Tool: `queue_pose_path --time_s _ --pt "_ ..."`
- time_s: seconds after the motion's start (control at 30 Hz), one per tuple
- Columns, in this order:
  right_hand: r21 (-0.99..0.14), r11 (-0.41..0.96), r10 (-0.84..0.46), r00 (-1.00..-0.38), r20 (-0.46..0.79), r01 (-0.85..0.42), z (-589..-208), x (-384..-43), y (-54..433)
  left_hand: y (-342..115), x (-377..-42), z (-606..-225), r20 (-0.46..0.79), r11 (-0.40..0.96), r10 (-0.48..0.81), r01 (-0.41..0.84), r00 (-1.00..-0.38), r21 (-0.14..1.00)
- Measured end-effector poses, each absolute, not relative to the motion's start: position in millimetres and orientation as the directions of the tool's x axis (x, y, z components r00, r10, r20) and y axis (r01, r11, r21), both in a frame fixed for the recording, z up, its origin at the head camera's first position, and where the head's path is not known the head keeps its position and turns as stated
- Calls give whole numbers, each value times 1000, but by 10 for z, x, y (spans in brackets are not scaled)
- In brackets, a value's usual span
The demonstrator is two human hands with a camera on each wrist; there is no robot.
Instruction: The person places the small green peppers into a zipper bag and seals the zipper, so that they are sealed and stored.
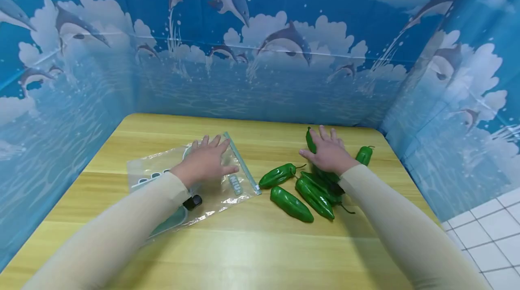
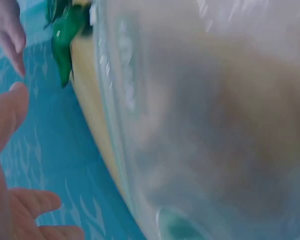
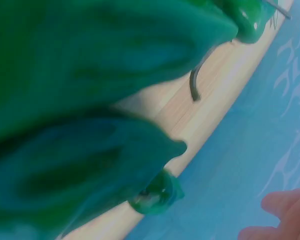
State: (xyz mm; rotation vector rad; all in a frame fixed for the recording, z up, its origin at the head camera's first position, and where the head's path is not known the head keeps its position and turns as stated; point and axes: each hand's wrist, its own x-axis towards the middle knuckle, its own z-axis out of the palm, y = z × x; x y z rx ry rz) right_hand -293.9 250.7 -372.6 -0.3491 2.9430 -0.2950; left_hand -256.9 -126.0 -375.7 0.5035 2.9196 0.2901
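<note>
My left hand (image 1: pixel 206 161), fingers spread, is over a clear zip bag (image 1: pixel 217 191) that lies flat on the left half of the table. The bag has a pale green zip strip (image 1: pixel 243 163) along its right side. My right hand (image 1: pixel 328 152) is spread over a pile of green peppers (image 1: pixel 314 195) on the right; whether it touches them cannot be told. One pepper (image 1: pixel 310 140) shows beside its fingers, and another (image 1: pixel 364 155) lies to its right. In the right wrist view, large blurred peppers (image 3: pixel 90 170) fill the left side, and fingertips (image 3: pixel 285 205) show at lower right.
A small black object (image 1: pixel 192 202) is by the left wrist, on or in the bag. The wooden table (image 1: pixel 243 254) ends at a blue dolphin-print curtain (image 1: pixel 260 87) on the back and sides. White floor tiles (image 1: pixel 495 236) show at lower right.
</note>
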Motion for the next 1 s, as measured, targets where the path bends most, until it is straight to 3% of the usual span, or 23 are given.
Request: queue_pose_path --time_s 0.47,1.0 --pt "-258 922 -328 -936 -130 -288 -3737 -2917 2204 -1115 -2271 -4051 -280 914 386 322 -879 248" --pt "-239 890 -425 -895 -132 -388 -3835 -2831 1758 -1180 -2246 -4164 -325 899 427 356 -844 254"
